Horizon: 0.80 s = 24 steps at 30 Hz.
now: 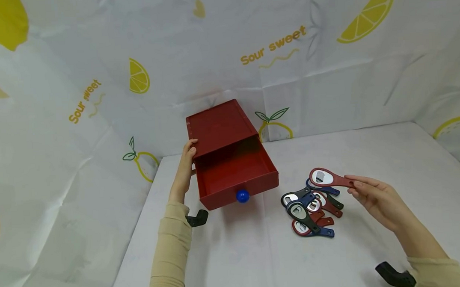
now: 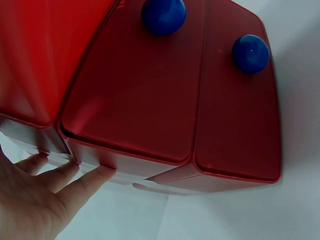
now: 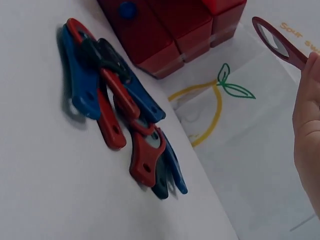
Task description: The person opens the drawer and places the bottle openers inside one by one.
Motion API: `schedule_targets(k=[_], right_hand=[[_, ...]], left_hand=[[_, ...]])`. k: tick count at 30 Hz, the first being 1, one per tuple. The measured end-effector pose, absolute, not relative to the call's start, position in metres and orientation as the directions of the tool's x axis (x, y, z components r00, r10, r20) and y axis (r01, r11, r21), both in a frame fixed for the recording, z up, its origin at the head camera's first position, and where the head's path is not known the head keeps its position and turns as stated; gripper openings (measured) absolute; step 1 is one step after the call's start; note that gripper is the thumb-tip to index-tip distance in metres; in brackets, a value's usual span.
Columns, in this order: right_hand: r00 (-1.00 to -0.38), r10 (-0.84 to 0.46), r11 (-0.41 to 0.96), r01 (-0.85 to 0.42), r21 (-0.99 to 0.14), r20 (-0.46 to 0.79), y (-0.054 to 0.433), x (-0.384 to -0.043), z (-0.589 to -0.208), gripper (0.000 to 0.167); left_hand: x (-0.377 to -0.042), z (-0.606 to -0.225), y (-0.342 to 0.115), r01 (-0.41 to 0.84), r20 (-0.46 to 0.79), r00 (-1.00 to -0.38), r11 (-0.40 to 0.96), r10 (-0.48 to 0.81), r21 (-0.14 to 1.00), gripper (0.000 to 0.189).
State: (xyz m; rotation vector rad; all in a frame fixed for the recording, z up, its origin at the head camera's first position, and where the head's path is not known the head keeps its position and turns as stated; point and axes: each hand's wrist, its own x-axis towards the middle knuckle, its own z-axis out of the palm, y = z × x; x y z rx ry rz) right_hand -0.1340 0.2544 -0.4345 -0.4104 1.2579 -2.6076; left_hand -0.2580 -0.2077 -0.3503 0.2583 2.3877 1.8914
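A red bottle opener [image 1: 336, 180] with a silver oval head is pinched by its handle end in my right hand [image 1: 383, 203], above a pile of bottle openers [image 1: 302, 213]. The pile mixes red, blue and dark green handles that overlap. My left hand [image 1: 183, 173] rests with its fingertips against the left side of a red drawer cabinet [image 1: 221, 126]. The cabinet's top drawer [image 1: 221, 198] is pulled out, and its visible floor is bare. In the left wrist view, the straight fingers [image 2: 82, 187] touch the cabinet wall below the lower drawer fronts [image 2: 135, 95], which are closed.
Blue round knobs [image 1: 242, 196] stick out from the drawer fronts. A white cloth with lemon prints [image 1: 194, 42] hangs behind and to the left. White covering lies over the table [image 1: 238, 254], with the pile to the right of the cabinet.
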Motion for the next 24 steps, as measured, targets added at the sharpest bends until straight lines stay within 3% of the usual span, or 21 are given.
schedule_targets(k=[6, 14, 24], right_hand=[[-0.934, -0.299, -0.724, 0.088, -0.684, 0.196, 0.242, -0.138, -0.420, 0.040], [-0.934, -0.286, -0.766, 0.087, -0.637, 0.216, 0.220, -0.150, -0.396, 0.038], [-0.923, -0.286, -0.720, 0.030, -0.693, 0.257, 0.176, -0.172, -0.359, 0.032]], left_hand=[[-0.257, -0.351, -0.209, 0.090, 0.046, -0.981, 0.228, 0.188, 0.969, 0.049], [-0.259, -0.353, -0.209, 0.097, 0.056, -0.981, 0.224, 0.184, 0.970, 0.047], [-0.259, -0.354, -0.211, 0.096, 0.052, -0.980, 0.235, 0.190, 0.967, 0.047]])
